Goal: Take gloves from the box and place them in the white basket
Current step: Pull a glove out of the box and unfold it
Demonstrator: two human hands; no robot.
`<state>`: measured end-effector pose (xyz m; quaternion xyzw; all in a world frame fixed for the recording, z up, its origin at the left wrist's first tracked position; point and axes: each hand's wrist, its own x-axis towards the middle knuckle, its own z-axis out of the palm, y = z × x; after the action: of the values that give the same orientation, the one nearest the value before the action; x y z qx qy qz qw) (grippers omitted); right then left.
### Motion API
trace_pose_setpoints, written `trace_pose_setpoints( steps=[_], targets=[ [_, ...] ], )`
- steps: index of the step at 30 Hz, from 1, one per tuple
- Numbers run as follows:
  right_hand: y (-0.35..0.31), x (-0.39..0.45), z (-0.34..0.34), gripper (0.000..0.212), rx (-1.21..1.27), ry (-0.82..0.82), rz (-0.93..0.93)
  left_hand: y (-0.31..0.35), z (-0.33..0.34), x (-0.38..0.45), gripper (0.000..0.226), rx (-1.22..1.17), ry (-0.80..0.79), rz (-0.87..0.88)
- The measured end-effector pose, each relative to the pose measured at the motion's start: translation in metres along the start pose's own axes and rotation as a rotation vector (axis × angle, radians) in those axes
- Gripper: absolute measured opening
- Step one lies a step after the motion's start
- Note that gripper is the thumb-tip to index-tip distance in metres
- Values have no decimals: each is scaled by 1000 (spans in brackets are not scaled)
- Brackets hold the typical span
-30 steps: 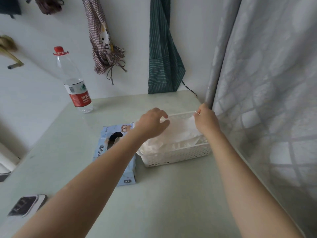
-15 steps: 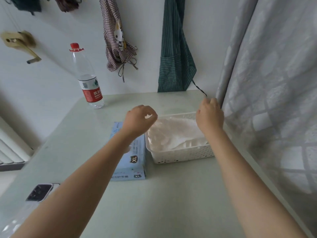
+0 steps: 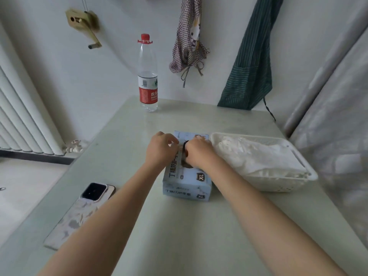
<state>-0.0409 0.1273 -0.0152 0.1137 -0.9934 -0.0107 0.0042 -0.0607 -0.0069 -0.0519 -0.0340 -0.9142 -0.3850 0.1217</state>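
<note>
At the far left we see a white radiator [image 3: 23, 116] against the wall, and above it a brass-coloured crank fitting [image 3: 83, 24] fixed to the wall. On the pale green tabletop [image 3: 179, 236] a phone [image 3: 79, 214] lies face down near the left edge, beside our left forearm. Further back a clear water bottle [image 3: 148, 76] with a red cap and red label stands upright near the wall.

Our left hand [image 3: 160, 151] sits over the left part of the box [image 3: 187, 182], fingers curled; they seem to pinch a bit of pale glove material at the opening, though motion blur leaves us unable to tell for certain. Our right hand [image 3: 197, 152] is just beside it, touching or nearly so, fingers curled down into the dark opening on the box top; what they hold is hidden. The light blue box lies flat, marked XL on its top and front.

Above, a checked cloth bag [image 3: 189, 36] hangs on the wall. Just right of the box stands the white basket [image 3: 306, 176], with white gloves [image 3: 256, 156] heaped inside. A dark green striped apron [image 3: 253, 66] hangs behind it, and a grey patterned curtain [image 3: 338, 116] fills the right side.
</note>
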Motion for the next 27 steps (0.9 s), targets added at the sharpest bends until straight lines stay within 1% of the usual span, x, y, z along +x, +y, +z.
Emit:
trace_pose_setpoints(
  steps=[2,3,5,8,10,11,13,14,15,17,19,21,22,25,27],
  targets=[
    [-5,-2,6,24,-141,25,11,-4,3,-2,12,-28,-8,3],
    [-5,-2,6,25,-166,23,17,-5,4,-2,12,-42,-12,5],
    [-7,-2,5,24,-107,-9,38,-7,3,-4,13,-58,-10,3],
    [-3,1,-1,16,153,14,112,-6,1,-4,12,-73,-10,8],
    [3,1,-11,31,429,59,182,-4,-2,-4,9,-90,-19,0],
    [7,0,-19,31,578,91,218,-2,-3,-3,9,-105,-26,-8],
    [15,-3,-34,15,847,198,272,2,-6,-4,11,-154,-36,-27],
    [17,-4,-42,10,961,240,294,5,-8,-4,14,-176,-38,-31],
    [20,-5,-49,10,1068,265,302,10,-10,-4,17,-195,-41,-37],
    [24,-7,-64,13,1257,288,294,21,-16,-3,24,-287,-55,-59],
    [29,-11,-78,10,1452,309,251,36,-25,-4,32,-479,-96,-86],
    [31,-12,-87,13,1587,295,217,47,-36,-5,38,-671,-161,-79],
    [32,-14,-90,13,1626,283,201,53,-41,-6,36,-739,-200,-53],
    [36,-22,-96,4,1687,268,163,74,-54,-9,24,-792,-292,14],
    [38,-28,-99,10,1712,270,156,83,-59,-9,29,-817,-277,32]
  ],
)
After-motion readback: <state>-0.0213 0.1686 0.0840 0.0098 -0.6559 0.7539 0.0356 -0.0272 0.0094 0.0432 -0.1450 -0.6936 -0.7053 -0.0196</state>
